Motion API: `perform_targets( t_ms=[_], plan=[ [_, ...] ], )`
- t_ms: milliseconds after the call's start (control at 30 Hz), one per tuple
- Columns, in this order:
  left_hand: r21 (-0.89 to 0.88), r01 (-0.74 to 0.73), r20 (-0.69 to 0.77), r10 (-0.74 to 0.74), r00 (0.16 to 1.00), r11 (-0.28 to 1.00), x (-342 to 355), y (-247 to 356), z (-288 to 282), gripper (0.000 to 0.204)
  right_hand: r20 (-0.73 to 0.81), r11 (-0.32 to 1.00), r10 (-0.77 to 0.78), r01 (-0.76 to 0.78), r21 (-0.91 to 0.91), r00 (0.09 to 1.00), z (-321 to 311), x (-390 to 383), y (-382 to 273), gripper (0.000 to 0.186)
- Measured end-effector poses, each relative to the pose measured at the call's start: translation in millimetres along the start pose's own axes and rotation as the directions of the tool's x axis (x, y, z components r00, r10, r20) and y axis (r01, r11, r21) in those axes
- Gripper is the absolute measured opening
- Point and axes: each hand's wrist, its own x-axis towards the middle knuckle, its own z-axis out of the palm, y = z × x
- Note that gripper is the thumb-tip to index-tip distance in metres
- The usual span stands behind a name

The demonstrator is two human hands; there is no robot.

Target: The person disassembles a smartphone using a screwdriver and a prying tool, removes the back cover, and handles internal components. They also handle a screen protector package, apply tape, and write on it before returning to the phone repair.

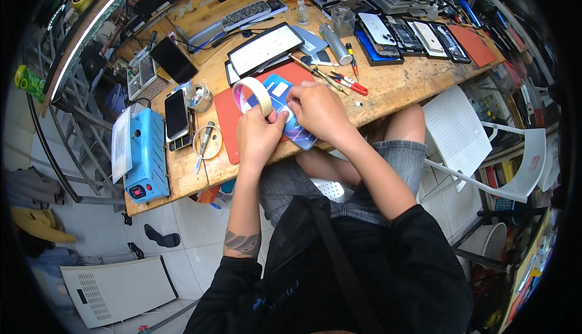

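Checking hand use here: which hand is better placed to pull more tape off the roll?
Probably right. The right hand already pinches at the phone beside the tape roll, while the left hand grips the roll.

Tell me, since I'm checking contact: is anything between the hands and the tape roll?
Nothing visible. The left hand holds the tape roll directly, and the right hand touches its loose end over the blue phone.

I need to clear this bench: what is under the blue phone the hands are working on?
The blue phone lies on a red mat, which rests on the wooden bench. Both hands, left and right, and the tape roll cover most of it.
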Motion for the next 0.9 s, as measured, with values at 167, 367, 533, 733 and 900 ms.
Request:
perform_targets(
  t_ms=[167, 367, 533, 733, 900],
  plan=[
    [0.012, 0.0, 0.027, -0.001, 1.0, 1.0, 4.0, -2.2, 1.7, 0.03, 0.021, 1.0, 0.02, -0.02, 0.013, 1.0, -1.0, 0.4, 2.8, 0.013],
    [-0.001, 0.031, 0.085, -0.031, 0.996, 1.0, 5.9, -12.0, -0.6, 0.034, -0.053, 0.998, 0.048, -0.049, -0.028, 0.997, 2.1, 1.4, 12.4, 0.02],
    [0.008, 0.002, 0.04, -0.002, 0.999, 1.0, -2.4, -13.5, 1.1, 0.036, -0.037, 0.988, 0.117, -0.113, 0.1, 0.992, 5.7, 5.0, 27.3, 0.019],
    [-0.182, -0.071, -0.023, 0.068, 0.997, 0.981, -9.0, -11.8, 3.5, 0.018, -0.057, 0.989, 0.141, -0.138, 0.052, 0.988, 11.1, 6.3, 28.7, 0.028],
    [-0.048, -0.076, 0.083, 0.079, 0.993, 0.996, -12.0, -14.4, 2.8, 0.029, -0.122, 0.995, 0.076, -0.083, -0.06, 0.99, 10.6, 0.8, 23.9, 0.039]
  ],
)
